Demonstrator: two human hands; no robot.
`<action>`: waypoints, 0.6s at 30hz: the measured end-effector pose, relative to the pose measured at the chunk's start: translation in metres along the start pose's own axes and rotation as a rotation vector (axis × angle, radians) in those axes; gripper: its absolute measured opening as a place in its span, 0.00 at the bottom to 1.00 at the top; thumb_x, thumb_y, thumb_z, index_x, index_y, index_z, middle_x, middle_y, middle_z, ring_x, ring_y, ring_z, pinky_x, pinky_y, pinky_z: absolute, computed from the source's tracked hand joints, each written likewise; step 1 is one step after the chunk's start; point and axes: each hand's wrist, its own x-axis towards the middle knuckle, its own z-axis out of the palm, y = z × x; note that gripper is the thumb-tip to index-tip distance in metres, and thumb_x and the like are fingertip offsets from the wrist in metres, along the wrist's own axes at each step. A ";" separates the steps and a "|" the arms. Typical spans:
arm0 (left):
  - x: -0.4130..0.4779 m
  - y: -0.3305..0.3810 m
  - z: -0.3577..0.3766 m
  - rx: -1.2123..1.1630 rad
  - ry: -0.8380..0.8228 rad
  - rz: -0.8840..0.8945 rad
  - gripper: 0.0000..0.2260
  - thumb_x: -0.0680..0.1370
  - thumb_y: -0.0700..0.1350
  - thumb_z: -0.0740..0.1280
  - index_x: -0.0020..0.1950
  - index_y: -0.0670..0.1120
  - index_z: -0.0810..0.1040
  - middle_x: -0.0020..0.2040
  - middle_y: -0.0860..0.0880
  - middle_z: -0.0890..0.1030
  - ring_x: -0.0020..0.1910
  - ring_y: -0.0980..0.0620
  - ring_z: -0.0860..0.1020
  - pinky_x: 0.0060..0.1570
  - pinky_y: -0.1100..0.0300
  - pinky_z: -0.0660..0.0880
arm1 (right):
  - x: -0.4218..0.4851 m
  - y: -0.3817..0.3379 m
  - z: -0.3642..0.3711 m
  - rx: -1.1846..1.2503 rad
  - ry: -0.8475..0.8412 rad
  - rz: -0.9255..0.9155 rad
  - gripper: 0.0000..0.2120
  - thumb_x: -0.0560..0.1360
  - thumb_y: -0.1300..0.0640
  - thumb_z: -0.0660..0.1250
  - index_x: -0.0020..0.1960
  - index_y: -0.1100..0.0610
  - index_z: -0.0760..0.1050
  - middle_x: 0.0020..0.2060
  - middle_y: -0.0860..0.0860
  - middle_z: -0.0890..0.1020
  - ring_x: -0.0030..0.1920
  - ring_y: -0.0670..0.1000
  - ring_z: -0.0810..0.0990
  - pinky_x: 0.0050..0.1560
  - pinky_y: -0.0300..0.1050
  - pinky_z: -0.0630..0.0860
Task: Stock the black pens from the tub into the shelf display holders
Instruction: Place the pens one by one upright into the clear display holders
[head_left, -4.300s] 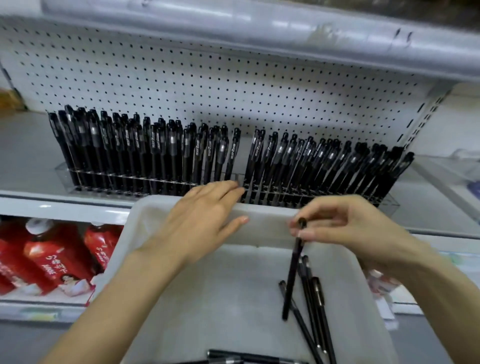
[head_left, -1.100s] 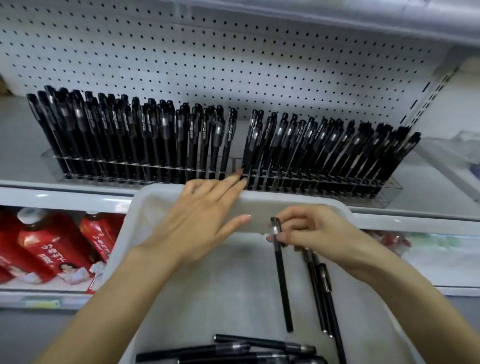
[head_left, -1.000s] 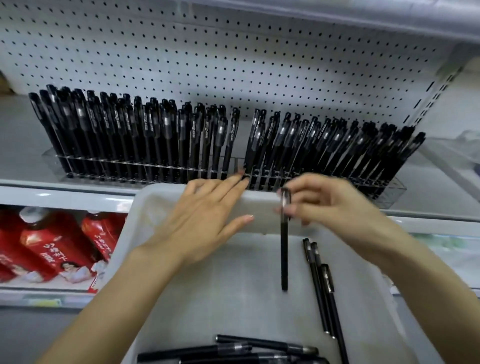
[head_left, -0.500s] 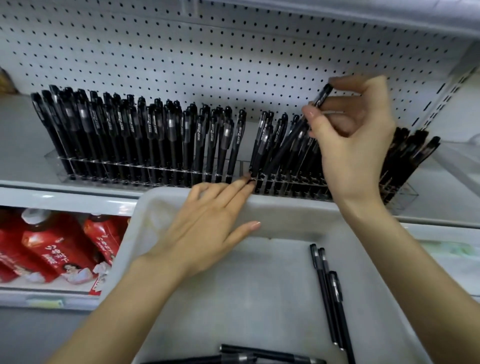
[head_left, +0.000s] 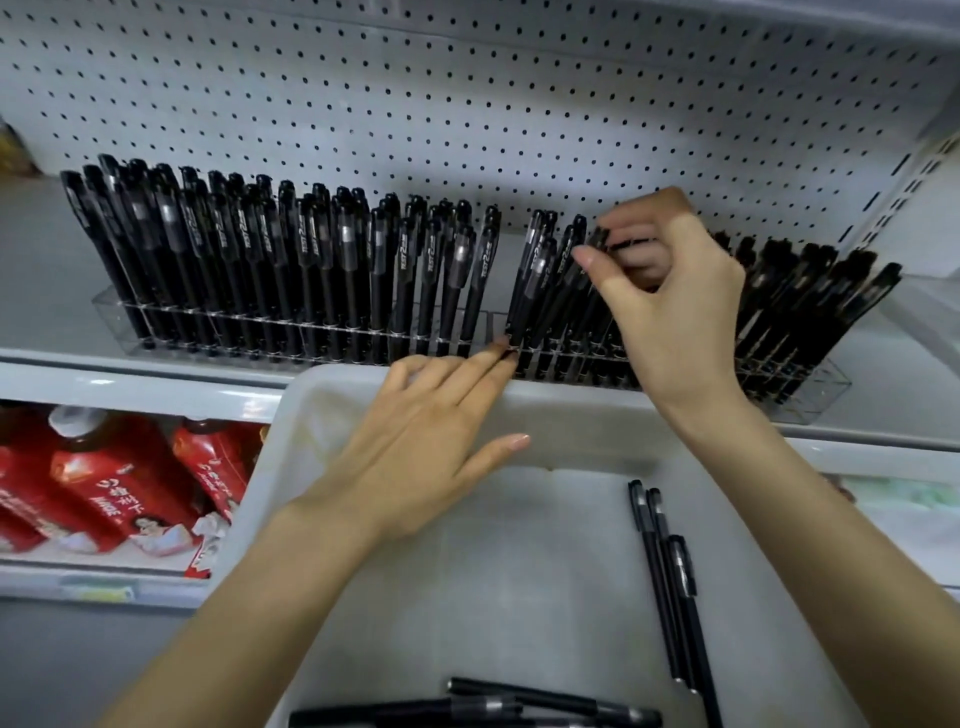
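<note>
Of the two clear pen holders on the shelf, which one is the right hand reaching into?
The right holder. The right hand sets a pen among its pens; the left holder stands apart, untouched.

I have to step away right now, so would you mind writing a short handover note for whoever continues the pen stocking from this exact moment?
Left hand: empty, lying flat on the far rim of the white tub, fingertips at the foot of the holders.
Right hand: up at the right display holder, pinching the cap end of one black pen among the standing ones; whether it is fully seated cannot be told.
Done: the left display holder and the right one look densely filled.
Left: three pens along the tub's right side and a few more pens at its near edge.
</note>
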 end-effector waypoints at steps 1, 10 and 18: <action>0.000 0.000 -0.001 0.003 -0.002 0.003 0.30 0.80 0.63 0.45 0.74 0.45 0.64 0.73 0.49 0.66 0.65 0.51 0.69 0.62 0.57 0.57 | 0.002 0.000 -0.001 0.001 -0.010 0.009 0.08 0.73 0.55 0.72 0.49 0.52 0.74 0.40 0.36 0.76 0.40 0.37 0.78 0.43 0.31 0.75; 0.000 0.002 -0.002 0.020 -0.013 0.012 0.30 0.80 0.62 0.44 0.73 0.44 0.65 0.71 0.47 0.69 0.62 0.50 0.73 0.60 0.58 0.58 | 0.015 -0.010 -0.010 -0.040 -0.131 0.073 0.07 0.70 0.56 0.74 0.43 0.49 0.76 0.38 0.39 0.77 0.42 0.40 0.77 0.47 0.32 0.74; 0.000 0.002 -0.007 -0.059 -0.007 0.026 0.27 0.80 0.60 0.49 0.72 0.45 0.67 0.71 0.47 0.70 0.64 0.50 0.72 0.61 0.60 0.56 | 0.016 -0.014 -0.006 -0.112 -0.193 0.085 0.05 0.71 0.56 0.73 0.46 0.51 0.79 0.39 0.42 0.80 0.41 0.37 0.77 0.46 0.31 0.73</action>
